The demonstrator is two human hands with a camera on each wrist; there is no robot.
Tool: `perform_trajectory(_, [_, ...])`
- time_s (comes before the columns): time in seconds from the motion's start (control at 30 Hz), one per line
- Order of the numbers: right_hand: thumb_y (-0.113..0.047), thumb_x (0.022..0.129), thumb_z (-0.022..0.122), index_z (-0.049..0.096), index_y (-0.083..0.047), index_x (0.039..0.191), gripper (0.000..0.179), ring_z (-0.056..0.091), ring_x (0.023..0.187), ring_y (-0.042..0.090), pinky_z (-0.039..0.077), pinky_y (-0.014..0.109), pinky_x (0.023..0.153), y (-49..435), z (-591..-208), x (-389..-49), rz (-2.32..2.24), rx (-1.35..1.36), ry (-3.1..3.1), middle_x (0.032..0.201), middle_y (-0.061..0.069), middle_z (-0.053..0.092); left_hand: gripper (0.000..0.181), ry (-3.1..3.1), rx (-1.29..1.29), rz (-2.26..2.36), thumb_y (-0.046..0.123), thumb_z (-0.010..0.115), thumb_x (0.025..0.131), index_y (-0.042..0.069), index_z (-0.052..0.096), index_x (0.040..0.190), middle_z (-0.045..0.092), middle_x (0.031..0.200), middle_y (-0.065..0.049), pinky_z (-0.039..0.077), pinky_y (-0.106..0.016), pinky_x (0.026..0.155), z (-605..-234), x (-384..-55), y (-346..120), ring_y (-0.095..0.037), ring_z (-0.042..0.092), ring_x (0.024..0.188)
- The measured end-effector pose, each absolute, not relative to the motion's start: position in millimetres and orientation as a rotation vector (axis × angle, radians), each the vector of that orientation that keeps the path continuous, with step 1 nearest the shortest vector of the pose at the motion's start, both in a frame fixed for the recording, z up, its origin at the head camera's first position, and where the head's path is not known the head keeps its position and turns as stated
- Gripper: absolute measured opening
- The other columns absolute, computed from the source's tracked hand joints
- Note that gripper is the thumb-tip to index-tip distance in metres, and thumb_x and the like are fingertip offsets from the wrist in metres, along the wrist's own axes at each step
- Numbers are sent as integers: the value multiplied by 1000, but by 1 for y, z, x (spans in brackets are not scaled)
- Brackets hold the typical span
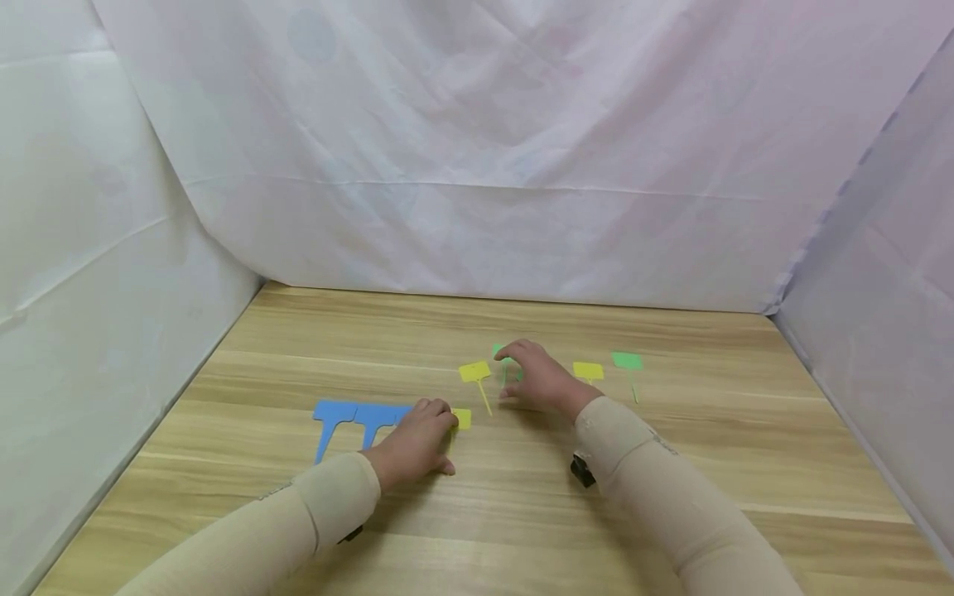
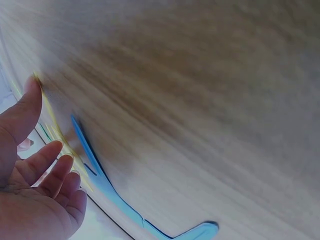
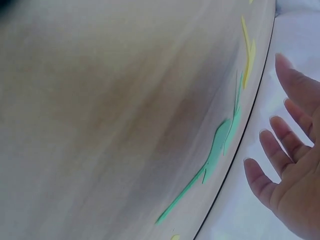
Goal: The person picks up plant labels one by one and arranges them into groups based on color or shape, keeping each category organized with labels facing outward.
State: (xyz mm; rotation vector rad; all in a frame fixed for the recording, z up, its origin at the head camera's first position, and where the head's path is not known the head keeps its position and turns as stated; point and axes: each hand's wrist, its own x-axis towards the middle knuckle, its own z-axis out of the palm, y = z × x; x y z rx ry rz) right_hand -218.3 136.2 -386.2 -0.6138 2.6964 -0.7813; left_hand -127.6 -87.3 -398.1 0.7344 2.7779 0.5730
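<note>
My left hand is low over the table, its fingers beside a yellow T-shaped plant label whose stem is partly covered. In the left wrist view the thumb and fingers are spread apart, with the thumb tip close to the yellow stem; contact cannot be told. Several blue T-shaped plant labels lie in a row under and left of that hand. Over green plant labels hovers my right hand, fingers loosely bent and apart, holding nothing. It hides most of those green labels in the head view.
Another yellow label lies between the hands, farther back. Right of the right hand are one more yellow label and a green label. White cloth hangs around the back and sides of the wooden table.
</note>
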Motion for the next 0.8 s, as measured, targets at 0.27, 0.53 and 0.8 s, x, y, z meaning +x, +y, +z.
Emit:
perform_trajectory(0.27, [-19, 79, 81, 56, -6, 128, 57, 37, 134, 32, 34, 43, 108, 133, -395, -226, -743, -700, 2699, 138, 11, 48, 56, 2767, 724, 557, 26, 83, 74, -1, 61, 117, 53, 120, -11, 42, -44, 92, -398, -127, -86, -28, 45, 108])
perform_trajectory(0.53, [-24, 77, 83, 56, -8, 129, 62, 41, 129, 28, 36, 39, 106, 126, -400, -227, -650, -705, 2736, 135, 10, 50, 57, 2772, 740, 544, 27, 83, 74, -1, 61, 118, 53, 121, -10, 42, -44, 93, -398, -128, -84, -27, 45, 109])
perform_trajectory(0.8, [-27, 76, 83, 55, -7, 130, 64, 44, 125, 26, 38, 38, 105, 119, -402, -226, -602, -701, 2755, 132, 11, 51, 57, 2782, 748, 530, 27, 84, 73, -1, 61, 117, 54, 118, -10, 42, -44, 92, -399, -128, -85, -27, 45, 107])
